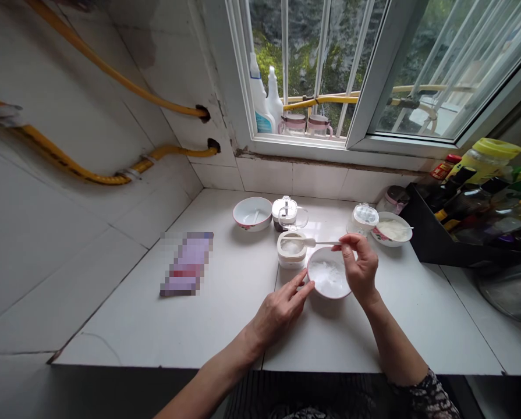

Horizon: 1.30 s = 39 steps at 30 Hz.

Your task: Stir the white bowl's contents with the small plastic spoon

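Observation:
In my right hand (360,265), a small white spoon (315,242) is pinched by its thin handle and points left. Its tip reaches over the mouth of an open seasoning jar (291,261) with pale contents. A white bowl with a pink rim (332,288) stands just right of the jar, partly behind my right hand, with white powder or grains inside. My left hand (282,305) steadies that bowl, its fingertips holding the left edge. Behind the open jar is another seasoning jar (285,210) with a white top and dark contents; a raised clear lid (297,217) stands beside it.
A white bowl (252,226) sits at the back left, and a blurred purple packet (188,265) lies nearer. Toward the right are a clear-lidded jar (365,216), a bowl of white food (395,240) and a black rack (435,247) of bottles. The counter's front edge (164,366) runs below.

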Tool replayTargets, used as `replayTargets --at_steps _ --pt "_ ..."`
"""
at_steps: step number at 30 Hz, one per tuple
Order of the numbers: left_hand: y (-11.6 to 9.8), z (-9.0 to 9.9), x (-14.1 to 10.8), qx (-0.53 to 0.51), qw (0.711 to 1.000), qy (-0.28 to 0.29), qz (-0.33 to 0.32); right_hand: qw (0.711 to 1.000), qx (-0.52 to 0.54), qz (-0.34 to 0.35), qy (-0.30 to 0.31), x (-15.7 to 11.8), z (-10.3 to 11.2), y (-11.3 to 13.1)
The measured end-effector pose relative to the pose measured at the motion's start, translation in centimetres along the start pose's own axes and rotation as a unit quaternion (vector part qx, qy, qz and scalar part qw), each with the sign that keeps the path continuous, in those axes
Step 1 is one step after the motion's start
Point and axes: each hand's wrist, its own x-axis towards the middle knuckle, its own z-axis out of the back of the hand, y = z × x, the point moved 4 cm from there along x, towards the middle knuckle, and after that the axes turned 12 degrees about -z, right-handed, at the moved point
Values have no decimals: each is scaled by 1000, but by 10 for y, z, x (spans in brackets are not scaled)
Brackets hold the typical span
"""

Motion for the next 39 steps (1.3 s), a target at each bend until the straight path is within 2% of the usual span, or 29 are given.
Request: replayTargets --at_steps 2,4,6,9,13,18,22,25,32,39 --pt "0 1 0 3 1000 0 -2 995 30 -96 10 2 6 -14" --pt "-1 1 0 5 1000 -2 -6 990 11 -140 28 4 11 -25" --pt "-1 1 0 4 1000 0 -6 988 -34 -144 44 6 14 -30" --pt "-1 3 1 3 1000 0 -6 986 -101 -114 66 7 12 -30" --pt "-2 4 2 -1 1000 -4 -2 982 -123 -93 109 3 0 -25" --pt "-2 4 2 -5 1000 -5 -1 969 -56 -182 160 0 -7 -27" --pt "-2 4 2 -6 1000 -2 0 956 2 -250 152 1 -3 -33" --pt "-2 5 2 -6 1000 -2 -2 961 4 -244 130 4 1 -34" --pt "-1 4 2 -4 1000 3 0 978 -73 -152 121 5 1 -27" --pt "-2 5 4 -3 1000 1 -3 980 -92 -134 117 4 1 -28"
